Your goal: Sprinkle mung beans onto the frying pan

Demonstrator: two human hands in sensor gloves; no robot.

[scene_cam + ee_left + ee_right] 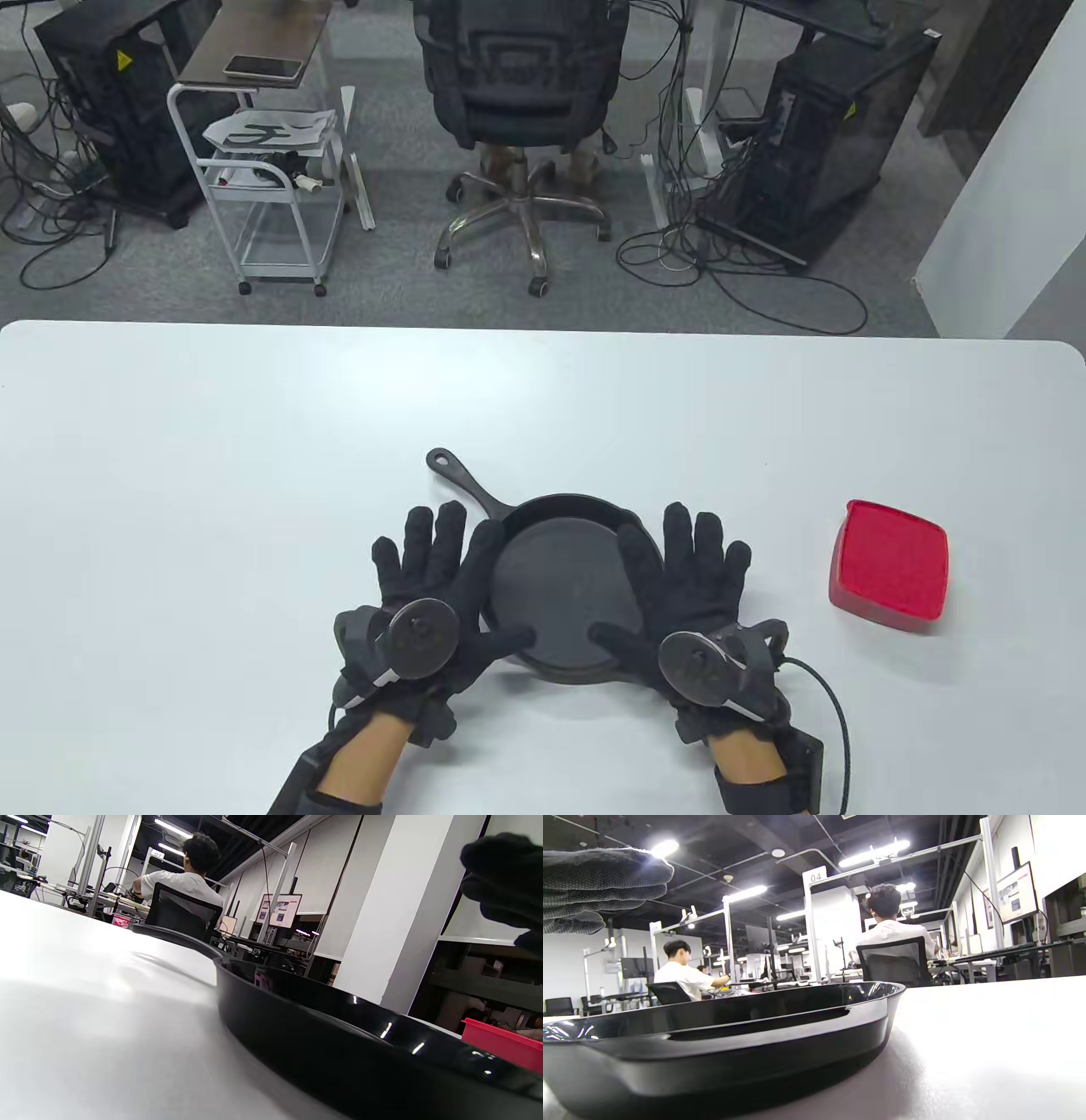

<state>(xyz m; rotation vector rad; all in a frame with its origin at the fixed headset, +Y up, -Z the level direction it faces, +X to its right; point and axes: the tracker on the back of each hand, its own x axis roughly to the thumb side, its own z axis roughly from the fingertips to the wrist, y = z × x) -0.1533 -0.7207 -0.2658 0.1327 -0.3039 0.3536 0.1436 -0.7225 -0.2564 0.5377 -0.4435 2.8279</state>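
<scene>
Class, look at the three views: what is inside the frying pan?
The pan shows only a bare dark base; no beans. Both hands' fingers cover its side edges.

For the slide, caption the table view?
Gloved left hand and right hand, fingers spread, flank an empty black frying pan on the white table; closed red container sits right.

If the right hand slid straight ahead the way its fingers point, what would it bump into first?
Probably nothing on the table. The right hand points away from the person, beside the frying pan, with bare tabletop ahead. The red box sits off to its right.
</scene>
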